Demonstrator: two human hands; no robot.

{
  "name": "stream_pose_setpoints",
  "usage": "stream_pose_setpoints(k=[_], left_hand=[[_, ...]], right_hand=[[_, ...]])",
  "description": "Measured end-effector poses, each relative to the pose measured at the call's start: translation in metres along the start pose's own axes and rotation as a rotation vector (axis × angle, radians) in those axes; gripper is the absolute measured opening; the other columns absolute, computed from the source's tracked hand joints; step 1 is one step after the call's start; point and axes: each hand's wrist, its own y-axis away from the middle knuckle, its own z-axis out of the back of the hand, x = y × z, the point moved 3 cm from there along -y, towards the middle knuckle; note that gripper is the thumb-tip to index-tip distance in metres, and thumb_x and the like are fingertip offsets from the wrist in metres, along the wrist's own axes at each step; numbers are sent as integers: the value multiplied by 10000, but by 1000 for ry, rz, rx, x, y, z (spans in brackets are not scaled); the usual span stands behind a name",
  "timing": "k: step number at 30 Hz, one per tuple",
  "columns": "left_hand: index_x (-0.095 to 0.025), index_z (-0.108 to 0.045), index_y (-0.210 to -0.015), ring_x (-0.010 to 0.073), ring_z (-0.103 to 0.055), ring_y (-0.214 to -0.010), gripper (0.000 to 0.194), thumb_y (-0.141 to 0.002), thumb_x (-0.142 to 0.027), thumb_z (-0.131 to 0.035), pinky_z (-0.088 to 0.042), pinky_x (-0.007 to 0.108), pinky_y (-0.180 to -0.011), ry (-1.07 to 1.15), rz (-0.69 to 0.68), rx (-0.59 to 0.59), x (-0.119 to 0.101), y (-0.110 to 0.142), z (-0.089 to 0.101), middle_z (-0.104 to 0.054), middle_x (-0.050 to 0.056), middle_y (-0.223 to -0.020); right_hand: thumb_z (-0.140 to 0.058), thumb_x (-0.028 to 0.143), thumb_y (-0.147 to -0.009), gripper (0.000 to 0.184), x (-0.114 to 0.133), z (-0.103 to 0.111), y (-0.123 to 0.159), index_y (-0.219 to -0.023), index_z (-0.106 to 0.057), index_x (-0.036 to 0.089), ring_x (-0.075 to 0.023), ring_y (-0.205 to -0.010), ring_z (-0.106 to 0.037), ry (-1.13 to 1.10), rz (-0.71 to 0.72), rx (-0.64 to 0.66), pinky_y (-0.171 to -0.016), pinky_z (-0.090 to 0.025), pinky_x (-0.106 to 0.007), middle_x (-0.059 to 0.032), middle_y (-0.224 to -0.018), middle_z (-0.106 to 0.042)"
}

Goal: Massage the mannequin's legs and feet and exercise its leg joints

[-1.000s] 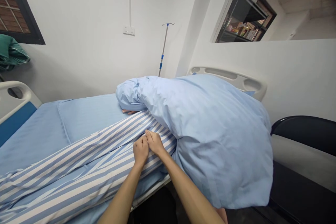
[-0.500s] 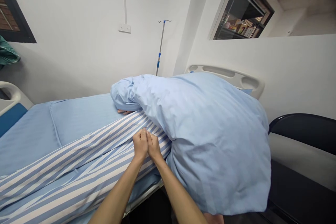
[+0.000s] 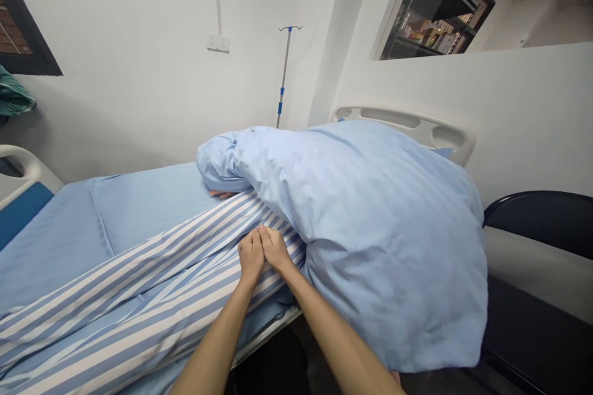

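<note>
In the head view my left hand and my right hand are closed and pressed side by side, thumbs uppermost. Both rest at the upper thigh of a pair of blue-and-white striped trousers, worn by a person lying on the bed. Whether any cloth is caught inside my fingers is hidden. Just right of my hands, a light blue quilt heaps over the person's upper body. Fingertips of the person's hand show under its left end.
A blue sheet covers the bed, with a headboard at right and a footboard at left. An IV pole stands behind. A black chair is at the right, beside the quilt's hanging corner.
My right hand has turned inward a little and risen against the left. The whole view has shifted slightly. The quilt and trousers lie much as before.
</note>
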Motion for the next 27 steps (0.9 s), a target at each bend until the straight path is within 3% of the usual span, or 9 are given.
stream_pose_setpoints(k=[4,9,12,19,27], left_hand=[[-178,-481,-519,109,-409,-510,392,-836,-350,-327,-281,241,-549,-96,-27,25,-1,1,-2,-497,-7,-498],[-179,-493,-514,107,-418,-514,405,-834,-372,-335,-287,237,-544,-108,-15,32,0,2,-5,-522,-2,-513],[-180,-488,-521,109,-431,-525,386,-824,-373,-346,-306,235,-542,-30,26,37,-6,-1,-10,-533,0,-531],[-206,-315,-457,83,-324,-437,420,-824,-409,-327,-288,235,-478,237,166,-37,-18,-6,-24,-353,-42,-421],[-178,-474,-507,113,-436,-504,457,-852,-418,-293,-298,254,-528,43,37,2,-10,4,-21,-514,10,-508]], right_hand=[[-286,384,-900,441,-3,11,-7,-568,-489,177,-109,-496,-395,149,59,17,-509,-253,-247,-13,-528,-520],[-285,394,-898,450,-16,7,1,-552,-481,182,-119,-478,-394,121,-18,-82,-502,-251,-255,-11,-504,-509],[-288,404,-893,441,-20,4,3,-570,-486,179,-123,-498,-415,77,-29,-91,-510,-271,-251,-15,-529,-527],[-290,440,-880,433,-22,12,-1,-554,-414,184,-120,-508,-417,-121,-45,-123,-512,-315,-238,-3,-522,-486],[-314,470,-865,433,-23,10,1,-558,-417,182,-120,-514,-406,-115,-49,-119,-510,-319,-242,-11,-536,-502]])
